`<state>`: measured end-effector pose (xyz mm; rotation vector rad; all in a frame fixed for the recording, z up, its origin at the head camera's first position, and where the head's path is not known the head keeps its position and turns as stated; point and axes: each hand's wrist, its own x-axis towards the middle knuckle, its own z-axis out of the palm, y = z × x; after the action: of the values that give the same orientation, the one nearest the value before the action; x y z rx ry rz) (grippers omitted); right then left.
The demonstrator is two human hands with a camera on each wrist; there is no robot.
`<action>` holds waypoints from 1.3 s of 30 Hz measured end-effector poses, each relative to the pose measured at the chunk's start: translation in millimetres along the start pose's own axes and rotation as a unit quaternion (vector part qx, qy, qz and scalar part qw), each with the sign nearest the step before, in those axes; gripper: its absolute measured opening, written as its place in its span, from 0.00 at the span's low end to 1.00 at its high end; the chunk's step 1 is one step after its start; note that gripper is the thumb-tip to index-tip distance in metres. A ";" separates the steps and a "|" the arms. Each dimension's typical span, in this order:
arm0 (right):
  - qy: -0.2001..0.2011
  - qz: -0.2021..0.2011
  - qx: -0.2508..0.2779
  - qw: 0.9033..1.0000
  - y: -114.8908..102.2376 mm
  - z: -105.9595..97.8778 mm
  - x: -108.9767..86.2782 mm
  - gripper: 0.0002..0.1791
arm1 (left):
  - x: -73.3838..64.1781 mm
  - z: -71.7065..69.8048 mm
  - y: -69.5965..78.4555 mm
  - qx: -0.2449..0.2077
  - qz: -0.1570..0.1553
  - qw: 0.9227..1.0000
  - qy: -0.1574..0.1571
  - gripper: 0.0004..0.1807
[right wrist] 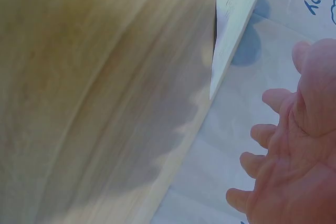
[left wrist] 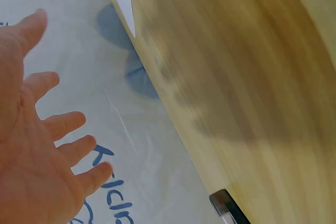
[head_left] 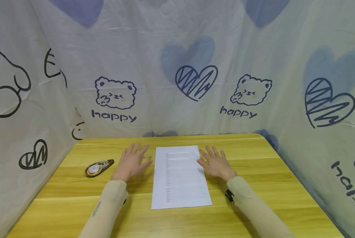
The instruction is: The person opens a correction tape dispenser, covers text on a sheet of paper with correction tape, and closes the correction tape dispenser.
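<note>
A printed sheet of paper point(head_left: 181, 180) lies on the wooden table between my two hands. My left hand point(head_left: 131, 164) is held beside its left edge, fingers spread and holding nothing; the left wrist view shows the bare palm point(left wrist: 31, 156). On the other side, my right hand point(head_left: 216, 164) is near the paper's upper right edge, with fingers spread apart. Its palm point(right wrist: 304, 150) shows bare in the right wrist view, and a hand shadow falls on the wood. To the left of my left hand lies a teardrop-shaped correction tape point(head_left: 97, 168) with a dark tip.
The yellow wooden table point(head_left: 254, 211) has rounded far corners. A pale cloth point(head_left: 153, 109) printed with hearts, bears and lettering hangs behind it and along both sides. A black strap piece point(head_left: 229, 195) sits at my right cuff.
</note>
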<state>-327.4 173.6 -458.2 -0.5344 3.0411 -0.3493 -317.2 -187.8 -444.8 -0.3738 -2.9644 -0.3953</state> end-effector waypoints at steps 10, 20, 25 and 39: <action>0.002 -0.009 0.008 1.000 0.0 1.9 2.1 0.36 | -3.6 -7.2 -13.3 0.005 -0.003 1.000 -0.012 0.37; 0.004 -0.014 0.009 1.000 0.5 -0.1 2.4 0.36 | -10.4 -10.3 -29.0 0.020 -0.004 1.000 -0.015 0.36; 0.007 -0.015 0.007 1.000 1.0 -0.4 1.8 0.36 | -11.2 -11.2 -34.5 0.018 -0.008 1.000 -0.020 0.36; 0.025 -0.022 0.002 0.999 1.8 -2.3 1.5 0.34 | -20.7 -13.9 -48.8 0.023 -0.025 0.999 -0.022 0.34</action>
<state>-329.6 175.2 -456.3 -0.6037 3.0788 -0.3758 -308.7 -242.0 -446.5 -0.3067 -3.0246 -0.3275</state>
